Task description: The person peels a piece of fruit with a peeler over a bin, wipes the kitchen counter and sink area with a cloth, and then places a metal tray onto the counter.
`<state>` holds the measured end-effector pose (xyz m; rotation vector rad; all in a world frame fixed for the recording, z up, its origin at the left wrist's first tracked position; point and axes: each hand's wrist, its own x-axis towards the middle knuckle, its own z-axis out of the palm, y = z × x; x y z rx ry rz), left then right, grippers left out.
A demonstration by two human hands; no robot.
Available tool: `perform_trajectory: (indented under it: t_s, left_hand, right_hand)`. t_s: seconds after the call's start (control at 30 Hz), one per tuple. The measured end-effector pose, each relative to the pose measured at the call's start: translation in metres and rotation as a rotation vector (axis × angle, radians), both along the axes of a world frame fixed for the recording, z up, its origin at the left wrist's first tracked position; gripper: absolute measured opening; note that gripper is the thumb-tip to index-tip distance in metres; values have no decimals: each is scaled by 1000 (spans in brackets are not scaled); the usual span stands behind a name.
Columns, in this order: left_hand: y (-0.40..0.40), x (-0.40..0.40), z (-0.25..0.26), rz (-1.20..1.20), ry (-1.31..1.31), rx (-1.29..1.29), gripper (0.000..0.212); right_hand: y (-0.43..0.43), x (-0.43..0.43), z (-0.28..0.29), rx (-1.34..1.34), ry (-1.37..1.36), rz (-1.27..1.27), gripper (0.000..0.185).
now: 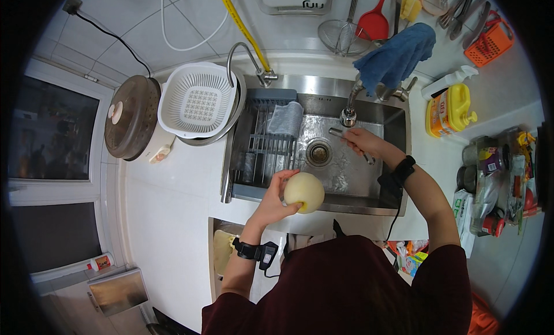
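My left hand (277, 199) holds a round, pale yellow fruit (304, 192), apparently a peeled melon, above the sink's near edge. My right hand (361, 143) grips a metal-ended kitchen tool, perhaps a peeler (336, 132), over the right part of the stainless steel sink (342, 179). Just above that hand is the faucet spout (348, 117), and the drain (319, 153) lies to its left. My fingers cover much of the tool. Tool and fruit are apart.
A dish rack (268, 144) with a grey cloth (285, 119) fills the sink's left side. Left of it stand a white colander (199, 101) and a lidded cooker (132, 118). A blue cloth (391, 57) hangs over the faucet; a yellow bottle (446, 112) is on the right.
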<state>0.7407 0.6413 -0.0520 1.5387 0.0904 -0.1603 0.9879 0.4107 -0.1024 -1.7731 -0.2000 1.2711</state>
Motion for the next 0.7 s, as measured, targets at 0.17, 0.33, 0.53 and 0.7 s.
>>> perform_trajectory:
  t_s: [0.17, 0.33, 0.53, 0.7]
  left_hand:
    - [-1, 1, 4, -3, 25, 0, 72]
    - [-1, -2, 3, 25, 65, -31, 73]
    - [-1, 0, 3, -2, 40, 17, 72]
    - [-1, 1, 3, -8, 22, 19, 72]
  right_hand:
    - [-2, -2, 0, 1, 26, -22, 26]
    - [-2, -14, 18, -28, -107, 24, 37]
    - [0, -18, 16, -208, -175, 77, 55]
    - [-6, -20, 3, -150, -205, 126, 52]
